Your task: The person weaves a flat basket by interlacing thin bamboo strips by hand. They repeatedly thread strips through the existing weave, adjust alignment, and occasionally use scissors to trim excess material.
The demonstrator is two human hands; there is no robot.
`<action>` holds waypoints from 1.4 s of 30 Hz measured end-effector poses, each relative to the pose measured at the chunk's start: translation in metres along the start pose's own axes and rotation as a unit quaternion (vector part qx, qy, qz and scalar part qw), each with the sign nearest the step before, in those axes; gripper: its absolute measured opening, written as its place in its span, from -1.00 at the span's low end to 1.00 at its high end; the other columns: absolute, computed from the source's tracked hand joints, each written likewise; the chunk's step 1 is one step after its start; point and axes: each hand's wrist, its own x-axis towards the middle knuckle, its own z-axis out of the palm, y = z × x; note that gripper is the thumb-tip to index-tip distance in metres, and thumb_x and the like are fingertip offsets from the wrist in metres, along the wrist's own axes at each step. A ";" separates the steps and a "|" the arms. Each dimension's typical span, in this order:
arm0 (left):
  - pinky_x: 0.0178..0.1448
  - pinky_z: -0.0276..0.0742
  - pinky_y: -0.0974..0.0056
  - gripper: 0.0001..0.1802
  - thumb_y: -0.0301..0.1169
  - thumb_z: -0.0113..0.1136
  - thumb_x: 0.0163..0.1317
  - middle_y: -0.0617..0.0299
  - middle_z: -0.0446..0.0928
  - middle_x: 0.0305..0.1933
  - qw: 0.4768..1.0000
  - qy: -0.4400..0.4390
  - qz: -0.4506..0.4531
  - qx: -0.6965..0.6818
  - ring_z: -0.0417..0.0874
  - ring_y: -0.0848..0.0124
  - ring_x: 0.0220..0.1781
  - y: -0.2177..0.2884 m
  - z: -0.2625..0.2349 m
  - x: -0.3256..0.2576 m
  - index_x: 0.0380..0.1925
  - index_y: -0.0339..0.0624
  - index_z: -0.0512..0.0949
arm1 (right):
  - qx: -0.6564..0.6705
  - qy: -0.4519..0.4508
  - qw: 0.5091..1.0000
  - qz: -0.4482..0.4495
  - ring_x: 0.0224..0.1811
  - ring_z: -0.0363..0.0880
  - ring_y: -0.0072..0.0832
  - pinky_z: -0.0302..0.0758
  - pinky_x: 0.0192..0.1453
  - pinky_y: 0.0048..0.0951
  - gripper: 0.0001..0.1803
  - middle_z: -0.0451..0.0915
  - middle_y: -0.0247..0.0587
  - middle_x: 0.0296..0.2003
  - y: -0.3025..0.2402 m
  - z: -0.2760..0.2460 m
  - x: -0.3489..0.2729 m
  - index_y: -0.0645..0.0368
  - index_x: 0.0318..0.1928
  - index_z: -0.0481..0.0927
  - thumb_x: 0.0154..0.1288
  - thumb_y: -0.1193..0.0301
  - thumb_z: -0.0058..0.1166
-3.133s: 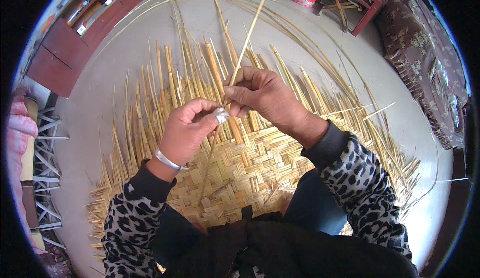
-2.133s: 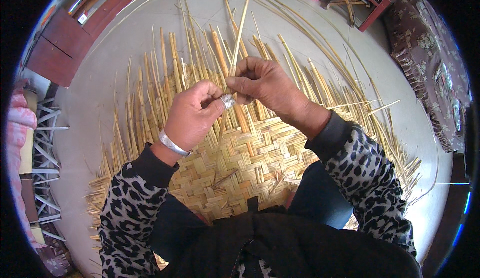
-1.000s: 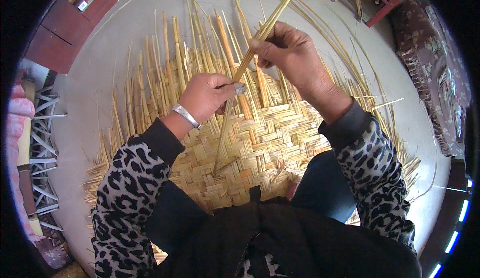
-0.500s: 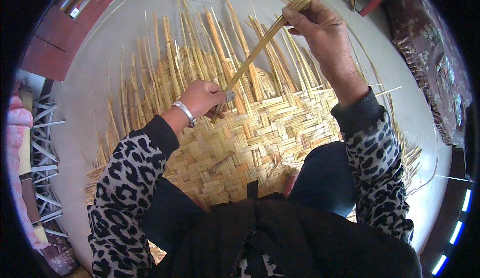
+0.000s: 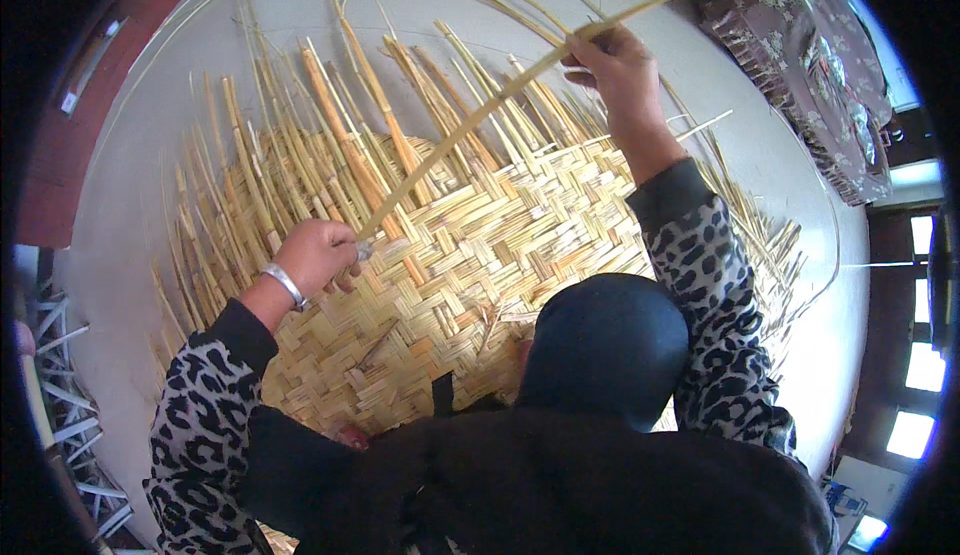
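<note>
A red cabinet (image 5: 80,145) stands left, a floral cover (image 5: 770,65) (fringed) right.

A long, narrow, yellowish split-reed strip (image 5: 475,119) slants up to the right, bowed toward its far end, above a straw-coloured, herringbone-woven mat (image 5: 425,305) whose unwoven reed ends (image 5: 345,142) fan out along its far side.

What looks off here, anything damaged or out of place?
Minor only: a loose brownish scrap and a few pale slivers lie on the woven mat, askew to its weave. Nothing obviously odd about the long strip between the left hand and right hand.
</note>
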 end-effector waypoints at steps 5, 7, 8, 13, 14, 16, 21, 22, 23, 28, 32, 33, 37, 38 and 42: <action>-0.59 0.48 0.39 -0.78 -0.36 0.13 0.25 0.21 0.61 -0.55 0.997 -0.040 -0.040 0.051 0.71 0.42 -0.57 -0.010 0.024 0.015 -0.45 -0.29 0.60 | 0.004 0.048 0.995 0.085 -0.21 0.61 -0.49 0.58 -0.12 -0.46 -0.79 0.62 -0.24 -0.24 0.054 -0.054 -0.014 0.25 -0.12 0.55 0.30 0.40 0.16; -0.58 0.48 0.38 -0.78 -0.36 0.12 0.24 0.22 0.61 -0.56 0.996 -0.043 -0.052 0.059 0.71 0.40 -0.57 -0.017 0.035 0.022 -0.47 -0.29 0.60 | 0.007 0.073 0.992 0.106 -0.21 0.59 -0.53 0.57 -0.12 -0.45 -0.80 0.61 -0.30 -0.28 0.075 -0.080 -0.014 0.18 -0.13 0.57 0.30 0.35 0.16; -0.58 0.49 0.37 -0.78 -0.36 0.12 0.23 0.23 0.61 -0.56 0.996 -0.044 -0.059 0.057 0.71 0.40 -0.57 -0.021 0.041 0.026 -0.48 -0.28 0.60 | 0.001 0.088 0.990 0.115 -0.21 0.59 -0.53 0.57 -0.13 -0.45 -0.80 0.61 -0.31 -0.28 0.084 -0.095 -0.013 0.18 -0.14 0.57 0.30 0.35 0.16; -0.49 0.57 0.31 -0.79 -0.39 0.07 0.16 0.17 0.62 -0.57 0.988 -0.065 -0.029 0.135 0.71 0.35 -0.58 -0.040 0.066 0.046 -0.51 -0.30 0.59 | -0.048 0.106 0.984 0.137 -0.23 0.61 -0.53 0.58 -0.15 -0.44 -0.82 0.61 -0.36 -0.30 0.126 -0.167 -0.004 0.16 -0.17 0.58 0.28 0.36 0.19; -0.45 0.59 0.29 -0.78 -0.40 0.05 0.15 0.14 0.62 -0.58 0.986 -0.068 -0.034 0.149 0.71 0.32 -0.58 -0.044 0.071 0.048 -0.52 -0.31 0.59 | -0.059 0.119 0.982 0.137 -0.26 0.62 -0.53 0.59 -0.19 -0.45 -0.82 0.61 -0.36 -0.30 0.134 -0.180 0.000 0.15 -0.18 0.58 0.27 0.36 0.21; -0.45 0.59 0.28 -0.77 -0.39 0.05 0.16 0.14 0.62 -0.57 0.985 -0.073 -0.015 0.158 0.70 0.32 -0.58 -0.049 0.076 0.052 -0.51 -0.32 0.59 | -0.092 0.146 0.973 0.150 -0.27 0.62 -0.53 0.58 -0.22 -0.47 -0.82 0.62 -0.36 -0.30 0.148 -0.204 0.008 0.14 -0.19 0.58 0.27 0.35 0.21; -0.51 0.57 0.28 -0.71 -0.33 0.09 0.27 0.13 0.59 -0.55 0.994 -0.060 -0.040 0.085 0.67 0.36 -0.61 -0.051 0.093 0.060 -0.46 -0.38 0.56 | -0.140 0.230 0.958 0.099 -0.37 0.64 -0.56 0.60 -0.31 -0.51 -0.81 0.67 -0.33 -0.36 0.171 -0.248 0.029 0.18 -0.18 0.65 0.25 0.36 0.23; -0.50 0.57 0.28 -0.74 -0.37 0.07 0.27 0.13 0.60 -0.55 0.993 -0.063 -0.007 0.099 0.67 0.37 -0.60 -0.048 0.097 0.065 -0.42 -0.38 0.58 | -0.026 0.238 0.963 0.120 -0.17 0.62 -0.49 0.58 -0.11 -0.40 -0.65 0.64 -0.25 -0.21 0.174 -0.254 0.028 0.19 -0.03 0.58 0.29 0.22 0.20; -0.49 0.58 0.29 -0.77 -0.41 0.04 0.28 0.13 0.61 -0.54 0.992 -0.069 0.017 0.103 0.67 0.38 -0.59 -0.044 0.102 0.070 -0.38 -0.37 0.59 | 0.022 0.225 0.967 0.116 -0.09 0.58 -0.45 0.54 -0.03 -0.35 -0.58 0.61 -0.23 -0.14 0.179 -0.253 0.024 0.18 0.03 0.55 0.31 0.16 0.18; -0.50 0.55 0.36 -0.76 -0.41 0.04 0.34 0.16 0.61 -0.50 0.994 -0.082 0.065 0.011 0.62 0.46 -0.59 -0.008 0.126 0.107 -0.21 -0.38 0.59 | 0.199 -0.049 0.944 0.258 0.28 0.38 -0.26 0.32 0.33 -0.19 -0.37 0.43 -0.17 0.22 0.213 -0.172 -0.042 0.17 0.23 0.41 0.34 -0.01 0.08; -0.52 0.52 0.42 -0.74 -0.32 0.06 0.39 0.23 0.60 -0.47 0.989 -0.140 0.017 -0.040 0.60 0.52 -0.59 0.015 0.145 0.144 -0.16 -0.32 0.57 | 0.303 -0.220 0.828 0.418 0.10 0.54 -0.29 0.48 0.24 -0.22 -0.44 0.45 -0.10 0.15 0.227 -0.066 -0.103 0.24 0.24 0.33 0.39 0.18 0.10; -0.53 0.51 0.43 -0.73 -0.31 0.07 0.39 0.23 0.60 -0.47 0.987 -0.155 0.011 -0.047 0.60 0.53 -0.59 0.018 0.149 0.151 -0.16 -0.32 0.57 | 0.344 -0.241 0.810 0.408 0.08 0.55 -0.32 0.51 0.21 -0.26 -0.46 0.46 -0.11 0.12 0.229 -0.050 -0.108 0.25 0.23 0.33 0.40 0.21 0.09; -0.54 0.49 0.45 -0.70 -0.28 0.12 0.37 0.25 0.62 -0.47 0.987 -0.135 -0.018 -0.081 0.59 0.57 -0.59 0.016 0.146 0.173 -0.13 -0.32 0.58 | 0.330 -0.212 0.828 0.401 -0.16 0.66 -0.46 0.62 -0.02 -0.48 -0.70 0.60 -0.22 -0.21 0.226 -0.028 -0.096 0.25 -0.01 0.51 0.43 0.28 0.04; -0.52 0.50 0.45 -0.68 -0.26 0.17 0.35 0.24 0.63 -0.46 0.987 -0.143 -0.003 -0.073 0.58 0.57 -0.60 0.015 0.140 0.180 -0.10 -0.31 0.58 | 0.319 -0.199 0.838 0.396 -0.21 0.66 -0.45 0.63 -0.06 -0.49 -0.73 0.61 -0.20 -0.25 0.225 -0.026 -0.089 0.26 -0.06 0.53 0.45 0.29 0.02; -0.38 0.54 0.41 -0.66 -0.19 0.19 0.33 0.27 0.65 -0.43 1.000 -0.016 -0.001 -0.016 0.61 0.54 -0.50 0.012 0.129 0.208 -0.11 -0.26 0.60 | 0.283 -0.132 0.891 0.330 -0.20 0.64 -0.44 0.63 -0.02 -0.40 -0.77 0.61 -0.20 -0.25 0.228 -0.024 -0.062 0.29 -0.08 0.53 0.42 0.36 0.04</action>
